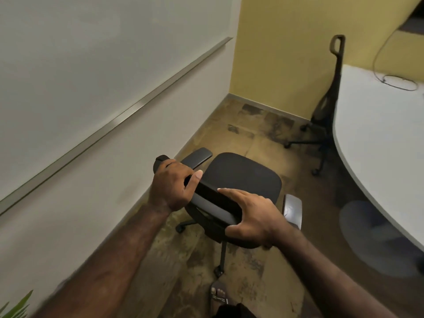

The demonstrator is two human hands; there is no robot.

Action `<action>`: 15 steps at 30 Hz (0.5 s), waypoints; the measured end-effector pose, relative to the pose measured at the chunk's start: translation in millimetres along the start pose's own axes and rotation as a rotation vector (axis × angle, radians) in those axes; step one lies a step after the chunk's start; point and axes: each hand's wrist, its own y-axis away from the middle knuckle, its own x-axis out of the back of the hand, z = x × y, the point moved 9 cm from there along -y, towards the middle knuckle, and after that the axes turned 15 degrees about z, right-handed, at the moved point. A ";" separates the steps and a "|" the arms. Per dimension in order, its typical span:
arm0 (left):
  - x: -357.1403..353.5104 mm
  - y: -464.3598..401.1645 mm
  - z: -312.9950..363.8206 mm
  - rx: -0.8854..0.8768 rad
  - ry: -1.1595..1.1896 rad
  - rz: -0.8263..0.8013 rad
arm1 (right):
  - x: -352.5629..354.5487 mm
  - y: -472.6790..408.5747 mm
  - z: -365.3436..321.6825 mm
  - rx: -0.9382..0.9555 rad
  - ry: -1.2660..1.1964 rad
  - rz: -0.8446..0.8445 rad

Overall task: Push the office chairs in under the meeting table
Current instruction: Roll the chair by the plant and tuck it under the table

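A black office chair (243, 177) stands on the carpet below me, its seat facing away, between the left wall and the white meeting table (376, 138) at the right. My left hand (174, 187) is wrapped around the top edge of the chair's backrest at its left end. My right hand (252, 214) holds the same edge further right, thumb underneath and fingers lying flat along the top. A second black chair (330, 104) stands at the far end with its seat tucked under the table.
A whiteboard with a metal tray rail (137, 104) runs along the left wall. The yellow wall (280, 49) closes the far corner. A cable (399, 83) lies on the table. The table's round base (367, 237) sits on the floor at right. Plant leaves (16, 306) show bottom left.
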 end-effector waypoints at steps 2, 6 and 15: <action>-23.2 -19.2 -3.7 -0.019 0.032 -0.015 | 7.9 -16.7 13.8 -0.027 0.019 0.037; -46.3 -44.4 -14.1 -0.032 0.052 -0.055 | 12.5 -40.6 21.9 -0.027 0.041 0.082; -114.5 -127.2 -32.3 -0.114 0.120 -0.092 | 31.7 -110.9 49.6 -0.105 0.055 0.180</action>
